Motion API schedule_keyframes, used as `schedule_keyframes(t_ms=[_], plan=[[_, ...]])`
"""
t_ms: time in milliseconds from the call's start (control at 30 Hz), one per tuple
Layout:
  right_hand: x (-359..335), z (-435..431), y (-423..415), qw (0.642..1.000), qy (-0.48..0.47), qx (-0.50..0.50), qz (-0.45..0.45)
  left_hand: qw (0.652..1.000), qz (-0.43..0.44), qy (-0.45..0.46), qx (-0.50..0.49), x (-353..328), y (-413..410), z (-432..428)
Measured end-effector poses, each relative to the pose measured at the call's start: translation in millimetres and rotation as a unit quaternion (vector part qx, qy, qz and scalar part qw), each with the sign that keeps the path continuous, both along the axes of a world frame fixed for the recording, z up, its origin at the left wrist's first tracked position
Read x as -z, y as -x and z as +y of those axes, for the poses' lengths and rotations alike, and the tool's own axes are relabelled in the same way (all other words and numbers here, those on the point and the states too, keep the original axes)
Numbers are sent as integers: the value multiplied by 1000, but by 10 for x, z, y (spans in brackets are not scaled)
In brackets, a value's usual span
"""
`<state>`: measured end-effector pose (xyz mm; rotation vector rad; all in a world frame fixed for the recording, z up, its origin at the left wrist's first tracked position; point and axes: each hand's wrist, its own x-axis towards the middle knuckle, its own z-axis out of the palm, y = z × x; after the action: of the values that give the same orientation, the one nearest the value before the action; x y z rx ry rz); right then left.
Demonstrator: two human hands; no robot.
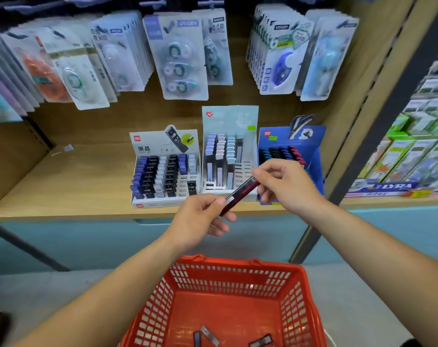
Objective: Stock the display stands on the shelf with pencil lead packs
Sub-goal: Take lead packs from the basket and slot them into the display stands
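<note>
Slippage is the chief worry. The dark red lead pack (240,194) hangs in the air just off the front edge of the shelf (62,186). The fingers of the left hand (200,221) pinch its lower end and those of the right hand (285,184) pinch its upper end, both sets curled onto it. If one hand lets go before the other has a firm hold, the slim pack probably tips and drops, at best into the red basket (294,309) below, at worst onto the floor beside it.

Its likely home is the blue stand (313,156) at the shelf's right end, where other red packs sit. The right hand hides part of that stand's front rows, so free slots cannot be judged. A careless push could knock neighbouring packs askew or shove the stand against the pale middle stand (230,121) just beside it.

Room is tight on the right, where the side panel (348,101) stands close, and the hanging cards (177,56) limit height. The widest room is over the bare wood of the shelf's left half, and the front edge gives the plainest approach. A few more packs (207,334) lie in the basket.
</note>
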<state>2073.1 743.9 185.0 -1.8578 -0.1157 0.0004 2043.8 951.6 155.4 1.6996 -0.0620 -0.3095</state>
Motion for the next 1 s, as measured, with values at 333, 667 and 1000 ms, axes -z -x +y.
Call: schedule_keyframes(t_ms=[333, 667, 1000], plan=[[52, -527, 117, 996, -72, -1, 48, 999, -38, -20, -21, 140, 12, -554], [321, -1056, 214, 984, -120, 33, 127, 1000, -9, -18, -14, 436, -79, -1253], [433, -1291, -48, 992, 16, 121, -6, 981, -120, -151, -14, 551, -446, -1362]])
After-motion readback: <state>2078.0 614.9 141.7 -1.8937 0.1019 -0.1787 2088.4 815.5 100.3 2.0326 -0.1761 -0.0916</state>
